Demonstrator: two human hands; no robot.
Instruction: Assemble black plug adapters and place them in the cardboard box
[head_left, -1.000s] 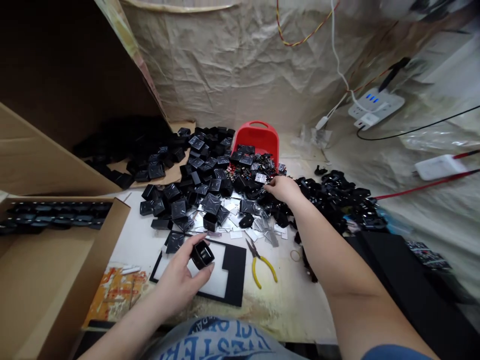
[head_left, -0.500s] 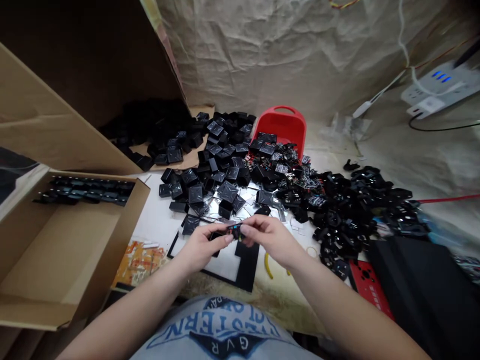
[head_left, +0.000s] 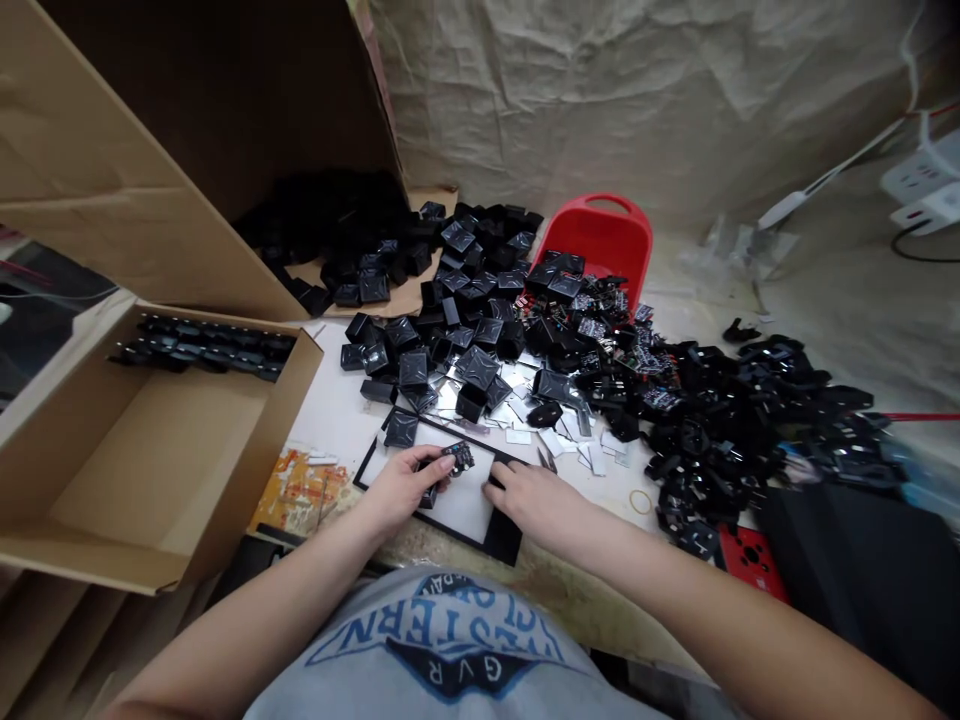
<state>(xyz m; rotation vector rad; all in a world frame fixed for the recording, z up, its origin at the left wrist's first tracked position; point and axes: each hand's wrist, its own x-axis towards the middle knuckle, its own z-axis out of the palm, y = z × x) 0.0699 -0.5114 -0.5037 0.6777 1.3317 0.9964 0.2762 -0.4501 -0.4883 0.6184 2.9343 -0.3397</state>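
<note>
Person at bench, board (head_left: pixel 460 459) pinched between left hand's (head_left: pixel 411 487) thumb and fingers, black case (head_left: pixel 428 497) tucked beneath in same grip. Board sits between hands, above frame (head_left: pixel 504 541), left touching, right hand (head_left: pixel 525 497) just beside but apart. Board's long axis appears to run sideways, toward right hand. Right fingers curled low at frame's broad dark side; cannot tell whether anything held. Pliers (head_left: pixel 547 460) just beyond, partly hidden.
</note>
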